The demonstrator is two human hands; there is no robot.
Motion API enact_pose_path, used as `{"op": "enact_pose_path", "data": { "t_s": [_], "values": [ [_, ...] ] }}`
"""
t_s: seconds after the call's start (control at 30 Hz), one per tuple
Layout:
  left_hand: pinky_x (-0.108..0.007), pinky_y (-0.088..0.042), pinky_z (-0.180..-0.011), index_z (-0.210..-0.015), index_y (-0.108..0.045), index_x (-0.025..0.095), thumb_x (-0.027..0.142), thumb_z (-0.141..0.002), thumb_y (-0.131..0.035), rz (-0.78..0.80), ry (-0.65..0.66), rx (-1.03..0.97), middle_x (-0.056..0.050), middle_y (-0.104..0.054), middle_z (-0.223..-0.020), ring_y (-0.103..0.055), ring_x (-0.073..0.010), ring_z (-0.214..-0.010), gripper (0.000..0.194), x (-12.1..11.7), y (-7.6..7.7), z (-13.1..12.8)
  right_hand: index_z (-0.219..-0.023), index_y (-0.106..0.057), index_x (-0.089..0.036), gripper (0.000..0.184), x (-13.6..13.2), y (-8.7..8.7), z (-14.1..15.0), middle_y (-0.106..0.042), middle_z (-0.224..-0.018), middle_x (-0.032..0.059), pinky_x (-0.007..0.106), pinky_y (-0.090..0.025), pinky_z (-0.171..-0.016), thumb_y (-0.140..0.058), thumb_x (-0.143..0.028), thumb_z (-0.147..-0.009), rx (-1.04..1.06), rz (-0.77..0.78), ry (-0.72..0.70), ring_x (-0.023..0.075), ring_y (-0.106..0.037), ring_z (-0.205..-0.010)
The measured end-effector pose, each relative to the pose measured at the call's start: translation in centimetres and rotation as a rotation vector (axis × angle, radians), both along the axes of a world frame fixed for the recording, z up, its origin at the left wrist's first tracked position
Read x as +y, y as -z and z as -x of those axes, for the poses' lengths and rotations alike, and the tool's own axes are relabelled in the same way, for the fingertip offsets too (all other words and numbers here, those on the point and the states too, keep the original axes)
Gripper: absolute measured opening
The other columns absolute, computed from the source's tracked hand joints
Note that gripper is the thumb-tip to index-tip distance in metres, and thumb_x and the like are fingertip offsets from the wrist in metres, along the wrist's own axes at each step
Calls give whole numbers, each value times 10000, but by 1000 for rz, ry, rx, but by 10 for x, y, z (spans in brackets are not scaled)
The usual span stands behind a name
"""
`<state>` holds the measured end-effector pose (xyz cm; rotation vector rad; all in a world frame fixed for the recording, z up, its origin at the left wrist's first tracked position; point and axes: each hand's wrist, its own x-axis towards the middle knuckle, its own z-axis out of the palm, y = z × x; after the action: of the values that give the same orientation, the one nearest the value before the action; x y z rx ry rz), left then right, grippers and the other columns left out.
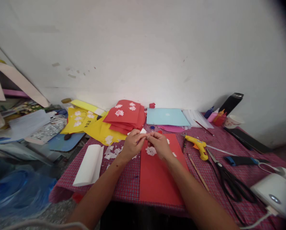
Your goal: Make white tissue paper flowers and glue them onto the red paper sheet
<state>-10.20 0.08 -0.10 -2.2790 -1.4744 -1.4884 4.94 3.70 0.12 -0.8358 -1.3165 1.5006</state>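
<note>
My left hand [133, 143] is closed in a pinch, with a small piece of white paper [143, 131] sticking up from its fingers. Against its fingertips, my right hand [159, 144] also pinches, on something too small to make out. Both hands are above a sheet of red paper [163, 182], partly hiding it. On that sheet lies a white crumpled-paper flower [150, 151]; other white bits show beyond my right hand. Small cut white paper squares [111, 154] are scattered left of my left forearm.
Folded white paper [88, 164] lies at the left. Decorated red sheets [126, 113], yellow paper [101, 131] and light-blue sheets [167, 117] are at the back. On the right are a yellow glue gun [197, 145], black scissors [231, 179], a utility knife [241, 160] and a white device [274, 193].
</note>
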Motion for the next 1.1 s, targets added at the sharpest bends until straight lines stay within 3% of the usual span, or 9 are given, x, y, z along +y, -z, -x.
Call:
{"op": "enact_pose_path", "data": {
  "t_s": [0.33, 0.8, 1.1],
  "values": [
    [-287, -454, -713, -994, -714, 207, 180, -894, -551, -14, 37, -31, -51, -605, -846, -572, -158, -808, 193, 0, 1, -1, -690, -622, -191, 169, 1, 1, 0, -547, -548, -46, 224, -375, -481, -686, -341, -734, -4, -10, 6, 99, -469, -482],
    [-281, -470, -715, -878, -719, 200, 171, -879, -571, 97, 60, -185, -34, -658, -814, -605, -149, -781, 151, -2, -9, -3, -706, -640, -186, 198, 0, 1, -1, -554, -562, -37, 225, -381, -471, -717, -367, -730, 29, -3, -38, 99, -467, -482],
    [-285, -456, -711, -1020, -710, 216, 184, -908, -534, -11, 18, -7, -49, -607, -839, -570, -160, -808, 211, 0, 2, 0, -670, -641, -184, 218, 2, 2, -1, -563, -534, -35, 230, -388, -478, -731, -380, -703, 38, 21, -23, 104, -479, -477]
  ]
}}
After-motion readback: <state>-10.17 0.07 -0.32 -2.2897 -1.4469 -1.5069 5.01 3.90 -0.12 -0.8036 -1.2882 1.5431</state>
